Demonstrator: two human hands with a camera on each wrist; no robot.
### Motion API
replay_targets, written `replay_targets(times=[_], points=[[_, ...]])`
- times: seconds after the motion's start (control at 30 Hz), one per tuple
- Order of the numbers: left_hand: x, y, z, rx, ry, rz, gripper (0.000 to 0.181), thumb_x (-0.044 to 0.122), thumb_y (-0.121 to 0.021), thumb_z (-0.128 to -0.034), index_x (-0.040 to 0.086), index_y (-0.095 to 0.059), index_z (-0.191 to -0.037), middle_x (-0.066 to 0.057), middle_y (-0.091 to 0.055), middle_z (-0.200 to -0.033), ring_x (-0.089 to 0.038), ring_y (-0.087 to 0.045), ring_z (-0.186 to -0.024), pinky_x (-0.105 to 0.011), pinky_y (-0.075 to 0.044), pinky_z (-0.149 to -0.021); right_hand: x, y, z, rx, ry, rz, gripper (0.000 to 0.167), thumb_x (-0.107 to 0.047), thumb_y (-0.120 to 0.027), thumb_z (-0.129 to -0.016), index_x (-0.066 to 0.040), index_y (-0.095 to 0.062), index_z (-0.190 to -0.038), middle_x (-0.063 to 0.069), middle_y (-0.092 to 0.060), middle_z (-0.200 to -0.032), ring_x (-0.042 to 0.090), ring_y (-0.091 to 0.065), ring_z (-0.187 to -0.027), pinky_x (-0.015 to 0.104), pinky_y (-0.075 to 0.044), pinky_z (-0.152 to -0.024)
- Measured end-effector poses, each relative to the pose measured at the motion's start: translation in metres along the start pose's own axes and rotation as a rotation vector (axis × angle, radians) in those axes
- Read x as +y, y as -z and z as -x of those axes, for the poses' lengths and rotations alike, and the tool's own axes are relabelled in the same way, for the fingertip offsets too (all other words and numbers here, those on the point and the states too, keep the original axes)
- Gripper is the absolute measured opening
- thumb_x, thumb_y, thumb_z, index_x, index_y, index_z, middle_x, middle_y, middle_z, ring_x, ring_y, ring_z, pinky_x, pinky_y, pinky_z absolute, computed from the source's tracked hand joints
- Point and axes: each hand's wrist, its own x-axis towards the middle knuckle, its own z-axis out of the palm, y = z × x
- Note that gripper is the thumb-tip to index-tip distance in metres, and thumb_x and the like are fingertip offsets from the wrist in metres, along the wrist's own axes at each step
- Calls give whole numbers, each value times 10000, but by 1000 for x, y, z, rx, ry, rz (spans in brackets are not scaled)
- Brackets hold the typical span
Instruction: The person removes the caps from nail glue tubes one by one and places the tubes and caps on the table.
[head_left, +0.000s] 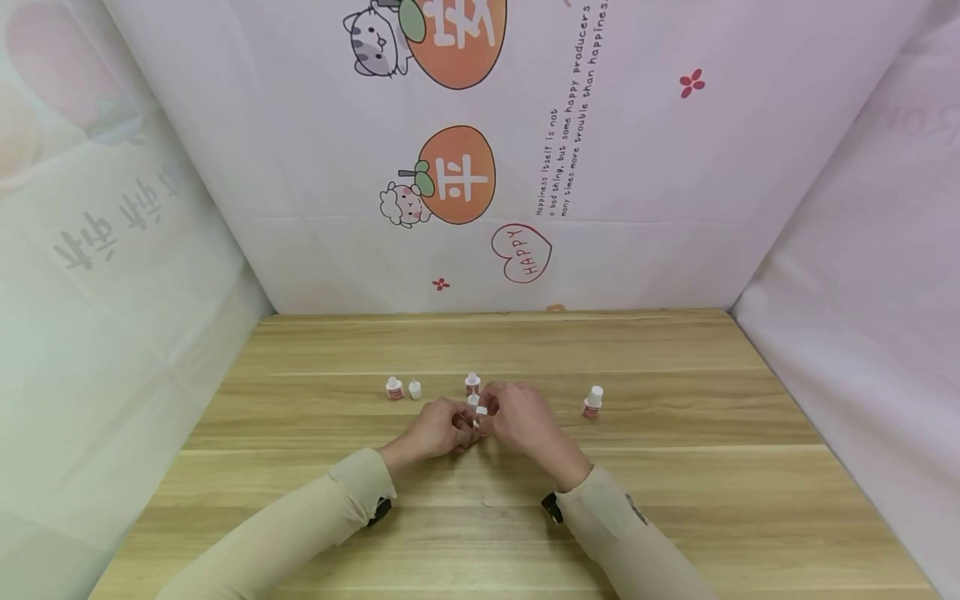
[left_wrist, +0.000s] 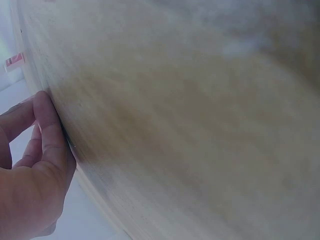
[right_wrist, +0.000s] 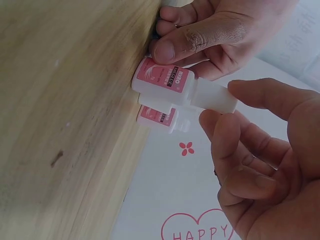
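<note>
Grips a small white plastic bottle with pink label [right_wrist: 162,77], upright on the light wood-grain table [head_left: 487,546], with the left hand [head_left: 435,427]; pinches its white cylindrical cap [right_wrist: 215,96] with the right hand [head_left: 519,414].

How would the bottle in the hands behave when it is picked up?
The bottle is probably light, looking small beside the left hand. Its straight, smooth-looking wall seems stiff. Its rounded sides might let it roll if laid down.

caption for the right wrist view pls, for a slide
The left grip holds a pink-labelled bottle on the wooden table while the right grip pinches its white cap.
</note>
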Motion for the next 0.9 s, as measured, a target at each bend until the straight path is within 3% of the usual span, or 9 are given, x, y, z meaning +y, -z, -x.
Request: replay_targets(times=[0.27, 0.43, 0.7, 0.9], points=[[-1, -1, -1, 12, -5, -11, 207, -38, -647, -824, 59, -727, -989, -32, -718, -751, -70, -619, -589, -191, -480, -543, 0, 0, 0, -4, 11, 5, 134, -244, -753, -853, -158, -731, -954, -11, -724, -916, 180, -621, -831, 345, -503, -741], [-1, -1, 0, 10, -2, 3, 193, -31, -663, -834, 60, -728, -991, -39, -715, -744, -77, -624, -588, -195, -483, -541, -1, 0, 1, -1, -3, 5, 136, -269, -775, -841, -173, -696, -897, -22, -713, -875, 156, -598, -800, 322, -489, -718], [-1, -2, 0, 12, -7, -16, 240, -47, -622, -811, 59, -726, -999, -21, -715, -753, -63, -612, -590, -189, -485, -540, 0, -1, 0, 18, 42, 36, 98, -220, -761, -829, -179, -716, -906, -32, -717, -885, 172, -632, -811, 345, -511, -725], [-1, -1, 0, 11, 9, 13, 233, -51, -624, -814, 50, -728, -997, -24, -715, -755, -67, -617, -588, -194, -493, -543, 1, -3, 0, 10, 6, 22, 125, -249, -766, -847, -183, -709, -936, -24, -720, -890, 172, -624, -821, 335, -510, -724]])
